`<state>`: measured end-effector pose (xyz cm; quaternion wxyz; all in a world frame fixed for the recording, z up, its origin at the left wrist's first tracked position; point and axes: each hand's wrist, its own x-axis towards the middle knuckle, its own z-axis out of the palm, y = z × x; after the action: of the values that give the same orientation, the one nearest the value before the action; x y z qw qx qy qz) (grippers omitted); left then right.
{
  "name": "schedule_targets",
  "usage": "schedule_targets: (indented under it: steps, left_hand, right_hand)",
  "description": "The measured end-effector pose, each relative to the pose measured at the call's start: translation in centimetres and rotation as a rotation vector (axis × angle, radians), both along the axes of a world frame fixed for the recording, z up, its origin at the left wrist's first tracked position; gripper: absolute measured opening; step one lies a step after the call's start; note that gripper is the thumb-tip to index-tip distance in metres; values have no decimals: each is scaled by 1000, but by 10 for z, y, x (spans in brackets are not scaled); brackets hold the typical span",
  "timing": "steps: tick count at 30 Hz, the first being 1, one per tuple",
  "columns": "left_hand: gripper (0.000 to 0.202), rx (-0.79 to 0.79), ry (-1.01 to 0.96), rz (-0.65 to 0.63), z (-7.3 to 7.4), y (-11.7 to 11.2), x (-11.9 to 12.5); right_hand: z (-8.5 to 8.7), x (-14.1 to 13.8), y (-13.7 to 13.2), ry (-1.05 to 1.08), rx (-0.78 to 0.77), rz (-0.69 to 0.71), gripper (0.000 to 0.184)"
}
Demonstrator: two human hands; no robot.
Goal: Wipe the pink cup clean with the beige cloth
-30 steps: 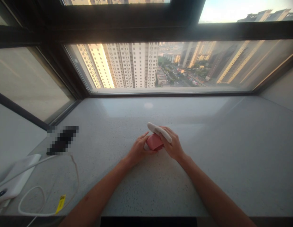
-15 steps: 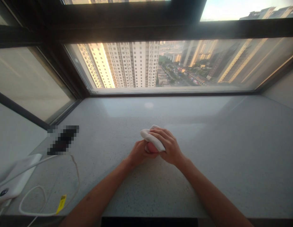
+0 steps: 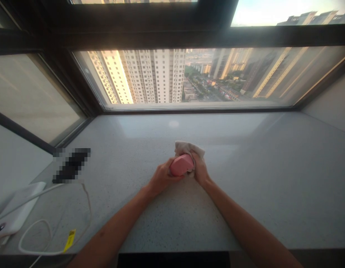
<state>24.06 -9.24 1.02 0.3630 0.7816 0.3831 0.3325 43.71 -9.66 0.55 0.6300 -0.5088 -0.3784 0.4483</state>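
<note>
A pink, rounded object with a faceted face (image 3: 181,165) is held above the middle of the sill; its kind I cannot make out. My left hand (image 3: 160,177) grips its left side, thumb in front and fingers behind. Bunched in my right hand (image 3: 200,169) is a white cloth (image 3: 186,146), which spreads behind the pink object and against its right side. Part of the cloth hangs below, between the object and my right palm. The right fingers are partly hidden by the cloth.
The speckled grey sill (image 3: 253,178) runs up to a dark-framed window (image 3: 172,111). At the left lie a pixelated dark item (image 3: 72,165), a white power bank (image 3: 18,212) and a looped white cable (image 3: 90,206) with a yellow tag (image 3: 69,240).
My right hand has moved from over the pink object to its right side, taking the cloth along. The object's faceted face now shows, and the cloth is spread behind it.
</note>
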Motion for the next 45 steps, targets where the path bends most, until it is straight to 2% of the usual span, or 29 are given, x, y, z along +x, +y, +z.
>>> schedule_targets:
  steps: [2, 4, 6, 8, 12, 17, 20, 23, 26, 28, 30, 32, 34, 38, 39, 42, 45]
  left_hand:
    - [75, -15, -19, -28, -4, 4, 0]
    - [81, 20, -10, -45, -8, 9, 1]
    - [81, 75, 33, -79, -11, 14, 2]
    - [78, 123, 76, -116, -11, 15, 4]
    - [66, 155, 74, -63, -9, 10, 5]
    - [44, 78, 50, 44, -6, 2, 3]
    - [45, 63, 48, 56, -1, -2, 4]
    - [54, 77, 11, 38, 5, -4, 6]
    - [58, 87, -30, 30, 7, -4, 7]
    - [58, 75, -40, 33, 7, -3, 7]
    - [57, 57, -41, 30, 7, -3, 6]
    - [58, 29, -40, 15, 7, -3, 5]
    - [63, -11, -35, -12, 4, 0, 5]
    - [74, -13, -18, -35, -6, 7, 9]
    - [73, 3, -18, -32, -8, 9, 10]
    - [66, 27, -29, 0, -11, 9, 10]
    - [48, 32, -35, 59, -9, 6, 8]
  right_hand:
    - [11, 2, -5, -152, 93, 34, 45]
    - [24, 7, -11, -390, 263, 56, 39]
    - [36, 12, -16, -672, 455, 85, 32]
    - [46, 16, -20, -927, 600, 144, 34]
    - [54, 14, -26, -1201, 676, 229, 49]
    - [57, 6, -27, -1197, 681, 268, 50]
    - [51, 7, -23, -990, 645, 240, 40]
    - [35, 9, -13, -572, 412, 124, 32]
    - [15, 12, -1, -187, 98, 2, 42]
    - [4, 13, 4, -53, -22, -15, 44]
    - [-1, 13, 6, -6, -61, -7, 45]
    - [1, 12, 4, -38, -51, -6, 47]
    - [10, 12, -1, -162, 47, 0, 46]
    - [35, 15, -13, -713, 474, 78, 29]
    - [41, 16, -16, -869, 550, 115, 31]
    - [54, 16, -21, -1171, 611, 201, 47]
    - [58, 12, -22, -1240, 617, 239, 53]
